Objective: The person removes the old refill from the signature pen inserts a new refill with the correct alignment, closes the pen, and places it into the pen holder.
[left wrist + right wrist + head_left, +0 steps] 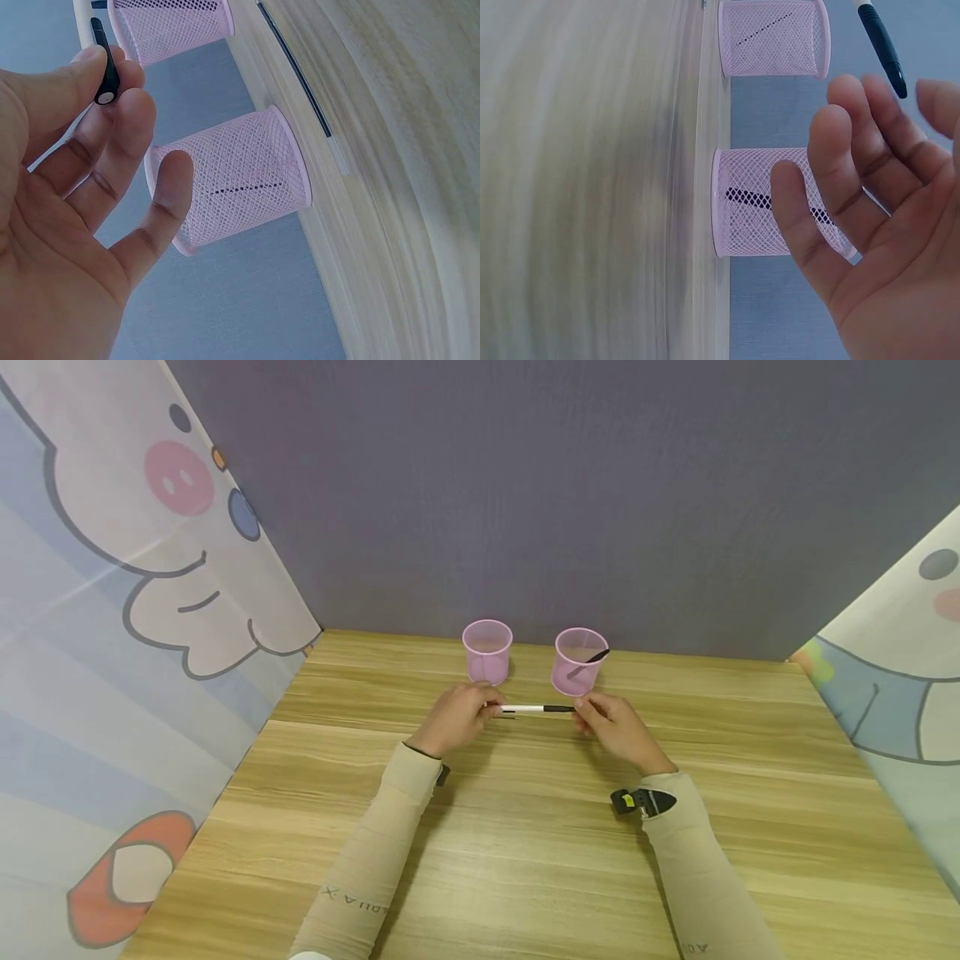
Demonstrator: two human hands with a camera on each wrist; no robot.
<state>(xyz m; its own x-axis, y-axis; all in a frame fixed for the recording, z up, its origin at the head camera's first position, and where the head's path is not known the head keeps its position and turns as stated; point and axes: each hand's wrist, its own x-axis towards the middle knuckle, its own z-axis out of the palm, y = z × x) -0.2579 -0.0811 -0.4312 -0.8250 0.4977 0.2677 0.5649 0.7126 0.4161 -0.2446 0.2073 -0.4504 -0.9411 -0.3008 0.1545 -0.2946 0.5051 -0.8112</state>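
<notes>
Above the table, my left hand [461, 718] pinches the black clip end of a white-and-black pen [522, 708] between thumb and fingers. The pen is held roughly level, its black tip end pointing right. My right hand [611, 727] is at that tip, fingers loosely bent; in the right wrist view the tip [892, 71] sits in the gap between thumb and fingers, apparently untouched. Beneath the left hand, a thin dark pen refill [300, 75] lies on the table. Just behind the hands stand a left pink mesh cup [487, 664] and a right pink mesh cup [573, 681].
A black pen-like stick [597, 656] leans inside the right cup, poking above its rim. Through the left cup's mesh shows a thin dark line [765, 28]. A grey wall [525, 510] rises behind the wooden table [525, 860], with cartoon-printed sheets [150, 677] at both sides.
</notes>
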